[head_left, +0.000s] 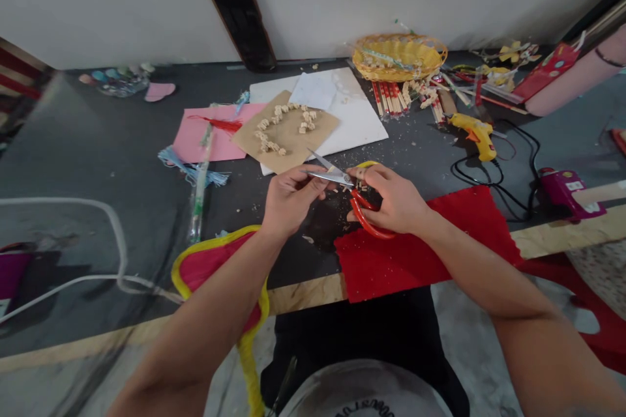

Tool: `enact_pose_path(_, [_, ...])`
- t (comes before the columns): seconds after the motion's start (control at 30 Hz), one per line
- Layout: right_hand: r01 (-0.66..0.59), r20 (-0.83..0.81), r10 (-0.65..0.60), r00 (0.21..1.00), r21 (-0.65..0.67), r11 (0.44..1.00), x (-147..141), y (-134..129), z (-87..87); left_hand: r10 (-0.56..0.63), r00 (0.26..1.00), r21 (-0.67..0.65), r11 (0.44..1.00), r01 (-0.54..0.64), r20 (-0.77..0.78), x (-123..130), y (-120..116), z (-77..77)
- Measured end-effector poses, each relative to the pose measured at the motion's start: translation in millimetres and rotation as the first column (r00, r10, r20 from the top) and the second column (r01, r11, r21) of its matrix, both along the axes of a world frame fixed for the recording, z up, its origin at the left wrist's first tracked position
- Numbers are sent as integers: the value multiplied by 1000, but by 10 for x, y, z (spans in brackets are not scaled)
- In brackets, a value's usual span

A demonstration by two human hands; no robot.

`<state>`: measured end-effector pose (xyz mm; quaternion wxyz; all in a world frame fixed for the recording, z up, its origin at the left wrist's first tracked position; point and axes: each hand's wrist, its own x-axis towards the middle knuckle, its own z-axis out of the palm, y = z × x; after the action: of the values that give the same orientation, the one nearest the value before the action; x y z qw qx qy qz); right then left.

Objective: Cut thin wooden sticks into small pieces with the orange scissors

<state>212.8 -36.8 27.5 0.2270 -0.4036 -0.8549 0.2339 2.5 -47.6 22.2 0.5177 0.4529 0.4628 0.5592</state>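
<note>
My right hand (386, 199) is closed round the red handles of a pair of scissors (368, 218), whose blades point left and are spread apart. My left hand (296, 199) pinches a small pale piece at the blades; it looks like a bit of wooden stick, though the fingers cover most of it. Beyond the hands, a brown paper sheet (293, 137) carries several small bundles of cut pale pieces (268, 143) laid in a curve. Loose pale scraps (360, 187) lie on the dark table under the scissors.
Red felt (415, 251) lies below my right forearm. To the right are a yellow glue gun (474, 133) with its black cord, red-ended sticks (390, 99) and a yellow basket (400, 58). A phone (239, 16) leans on the wall. A yellow-edged pink piece (210, 264) sits left.
</note>
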Motion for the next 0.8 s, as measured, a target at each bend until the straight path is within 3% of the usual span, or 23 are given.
enact_pose_path(0.3, [-62, -68, 59, 996, -37, 997, 2, 12, -16, -66, 987, -130, 988, 85, 146, -7, 6, 64])
enact_pose_path(0.8, [-22, -18, 22, 1000, 13, 1000, -19, -35, 1, -53, 993, -125, 990, 66, 107, 27, -3, 40])
